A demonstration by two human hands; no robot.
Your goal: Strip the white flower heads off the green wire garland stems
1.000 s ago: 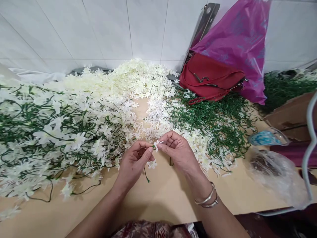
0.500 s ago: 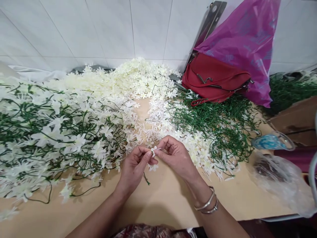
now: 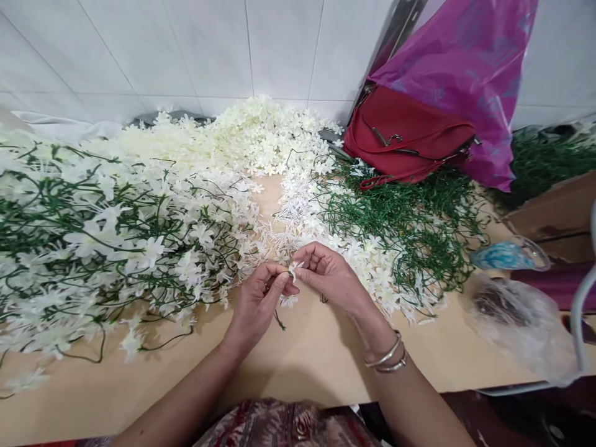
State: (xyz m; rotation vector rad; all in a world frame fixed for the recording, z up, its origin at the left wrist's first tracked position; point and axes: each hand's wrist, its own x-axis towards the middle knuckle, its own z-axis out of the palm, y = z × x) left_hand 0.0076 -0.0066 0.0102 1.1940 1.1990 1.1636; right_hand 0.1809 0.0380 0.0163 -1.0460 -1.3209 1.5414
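Both hands meet over the near middle of the table. My left hand (image 3: 263,298) is closed, thumb and fingers pinching a small white flower (image 3: 293,270). My right hand (image 3: 328,278) pinches the same flower from the other side, its fingertips almost touching the left ones. A second white bloom (image 3: 289,301) and a short green stem (image 3: 280,321) hang below my left fingers. To the left lies a big heap of white flowers on green stems (image 3: 153,248). Loose white blossoms (image 3: 270,133) are piled behind, and bare green stems (image 3: 386,211) lie to the right.
A red bag (image 3: 405,133) and a purple plastic bag (image 3: 484,74) stand at the back right against the tiled wall (image 3: 209,49). On the right are a blue-patterned item (image 3: 505,253), a clear plastic bag (image 3: 521,323) and a cardboard box (image 3: 559,214).
The view has tilted down slightly. Between my fingertips the white flower has turned a little, with its petals now pointing more up and to the right.
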